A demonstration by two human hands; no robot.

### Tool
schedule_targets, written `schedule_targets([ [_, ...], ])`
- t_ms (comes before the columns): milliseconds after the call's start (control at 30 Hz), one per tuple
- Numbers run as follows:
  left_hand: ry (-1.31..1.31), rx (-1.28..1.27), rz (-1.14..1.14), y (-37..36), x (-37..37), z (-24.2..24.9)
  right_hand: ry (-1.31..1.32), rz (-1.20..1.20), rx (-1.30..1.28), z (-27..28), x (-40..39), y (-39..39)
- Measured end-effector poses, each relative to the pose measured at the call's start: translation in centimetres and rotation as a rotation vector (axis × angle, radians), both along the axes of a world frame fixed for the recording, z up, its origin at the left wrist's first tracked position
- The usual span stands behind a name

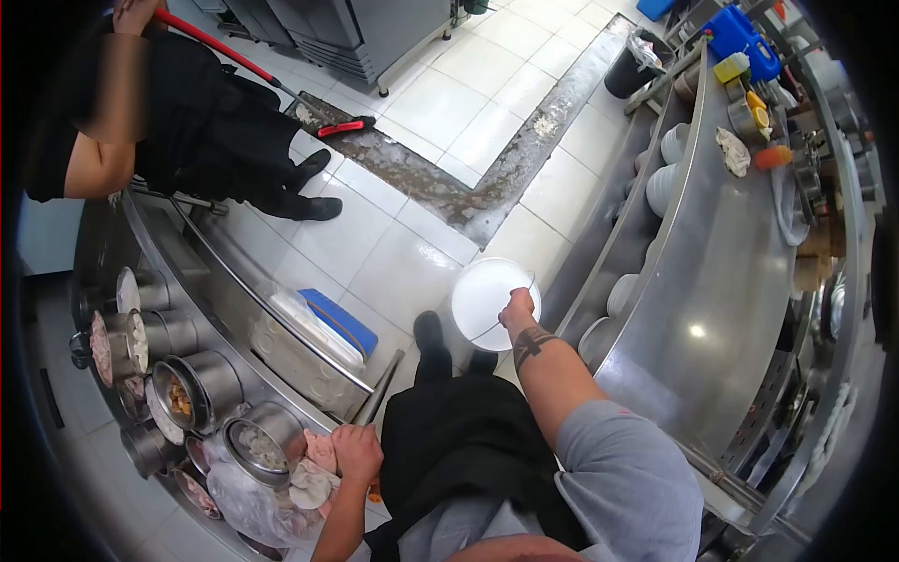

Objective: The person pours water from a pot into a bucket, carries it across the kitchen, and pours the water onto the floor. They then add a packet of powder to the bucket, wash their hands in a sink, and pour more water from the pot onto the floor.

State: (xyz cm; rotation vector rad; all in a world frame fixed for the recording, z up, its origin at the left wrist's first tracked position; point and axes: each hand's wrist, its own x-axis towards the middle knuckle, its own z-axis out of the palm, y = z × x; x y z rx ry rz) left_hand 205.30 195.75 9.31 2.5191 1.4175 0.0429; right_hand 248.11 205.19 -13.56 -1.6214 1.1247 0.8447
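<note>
1 white bucket (482, 295) is what the right hand (516, 307) holds; its fingers are closed narrow around the thin handle (533, 276) at the bucket's side. The bucket is round and wide, very bright in its inside, with a smooth rim. It is in front of the person's 2 dark shoes (428, 332), between them and the wet channel (412, 169) in the white tile floor. I cannot tell if its bottom touches the floor, nor if the white inside is bare wall or some content.

The left hand (359, 453) is at the edge of the left steel counter (245, 367), just beside the pink and white cloths (316, 476). Its fingers are bent, but what they grip, I cannot tell. Metal pots (208, 379) stand near, partly covered by clear plastic (245, 492).

At upper left, 1 co-worker (215, 140) in dark clothes is with a red-handled brush (342, 127); the forearm is blurred and the head cut off. On the blue container (740, 42), the marks are too small for reading.
</note>
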Motion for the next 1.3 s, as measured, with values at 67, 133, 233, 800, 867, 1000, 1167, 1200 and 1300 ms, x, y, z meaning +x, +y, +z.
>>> schedule_targets([
  [67,-0.023,0.003,0.005,0.1,0.2,0.0,-0.021,0.029,0.002,-0.6,1.0,0.1],
  [133,0.027,-0.052,0.035,0.1,0.2,0.1,-0.046,0.11,0.06,-1.2,2.1,0.1],
  [233,0.054,-0.049,0.023,0.1,0.1,0.2,-0.006,0.204,0.13,-0.6,3.1,0.5],
  [800,-0.117,0.099,-0.025,-1.1,-0.9,0.4,-0.325,0.609,0.101,2.9,8.8,-3.3],
  [867,-0.113,0.118,-0.055,-1.4,-1.2,0.6,-0.354,0.758,0.079,7.0,7.3,-3.5],
  [1000,-0.117,0.172,-0.071,-2.3,-1.7,0.7,-0.331,1.06,0.19,9.9,5.6,-5.5],
  [1167,-0.08,0.176,-0.056,-2.9,-1.7,0.5,-0.212,1.258,0.404,14.9,1.5,-8.0],
  [1200,-0.079,0.18,-0.064,-3.0,-1.7,0.6,-0.214,1.25,0.408,15.8,0.8,-8.5],
  [1300,-0.061,0.182,-0.078,-3.2,-1.4,1.1,-0.25,1.467,0.393,17.6,-0.8,-10.0],
])
